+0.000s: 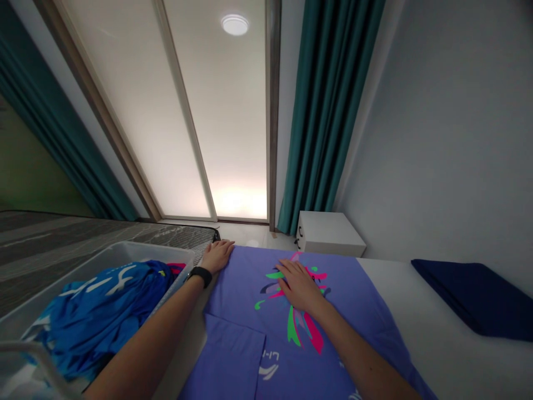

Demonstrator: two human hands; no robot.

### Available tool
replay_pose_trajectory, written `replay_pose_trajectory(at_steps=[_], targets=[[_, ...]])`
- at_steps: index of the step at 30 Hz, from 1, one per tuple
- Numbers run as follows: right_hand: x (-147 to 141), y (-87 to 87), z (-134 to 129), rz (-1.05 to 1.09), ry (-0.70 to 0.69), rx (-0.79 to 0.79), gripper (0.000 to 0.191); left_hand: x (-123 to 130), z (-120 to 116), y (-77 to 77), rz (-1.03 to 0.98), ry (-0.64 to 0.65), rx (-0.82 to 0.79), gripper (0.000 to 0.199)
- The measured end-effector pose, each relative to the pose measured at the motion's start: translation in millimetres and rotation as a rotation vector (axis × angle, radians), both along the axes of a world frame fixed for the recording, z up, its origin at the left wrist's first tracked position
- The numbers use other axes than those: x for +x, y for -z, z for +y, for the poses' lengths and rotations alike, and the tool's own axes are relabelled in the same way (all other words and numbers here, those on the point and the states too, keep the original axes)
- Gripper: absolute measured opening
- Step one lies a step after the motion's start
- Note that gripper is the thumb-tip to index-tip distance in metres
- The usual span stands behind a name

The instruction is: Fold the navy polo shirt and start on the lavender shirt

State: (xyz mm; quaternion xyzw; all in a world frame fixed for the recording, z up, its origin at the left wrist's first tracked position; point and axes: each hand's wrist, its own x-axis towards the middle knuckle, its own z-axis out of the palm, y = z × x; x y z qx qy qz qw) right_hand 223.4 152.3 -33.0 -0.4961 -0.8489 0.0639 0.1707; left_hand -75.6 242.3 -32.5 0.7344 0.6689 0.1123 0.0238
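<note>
A periwinkle T-shirt (245, 283) with a neon green, pink and dark print (302, 328) lies flat on a white surface (416, 316), its sleeve folded in at the near left. My right hand (300, 286) rests palm down on the print, fingers spread and holding nothing. At the shirt's far left edge, my left hand (216, 256) lies flat, also empty, with a black wristband (200, 275) on that wrist. The left forearm passes just beside the basket rim.
A translucent plastic basket (158, 250) of crumpled blue clothing (104, 311) stands at the left, over a dark striped floor (83, 244). A folded navy cloth (474, 300) lies at the right. Beyond stand a white cabinet (328, 236) and a teal curtain (328, 116).
</note>
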Motion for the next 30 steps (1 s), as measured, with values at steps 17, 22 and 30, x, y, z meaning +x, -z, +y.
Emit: replay_pose_trajectory(at_steps=[17, 22, 30], targets=[[0.2, 4.9, 2.1, 0.02, -0.001, 0.018, 0.043, 46.9, -20.1, 10.1, 0.084, 0.319, 0.046, 0.052], [0.8, 4.9, 1.9, 0.023, -0.006, 0.01, 0.043, 29.3, -11.6, 9.4, 0.024, 0.2, -0.038, 0.049], [0.8, 3.5, 1.4, 0.023, -0.008, -0.006, 0.044, -4.3, 7.8, -5.6, -0.038, 0.132, -0.002, 0.038]])
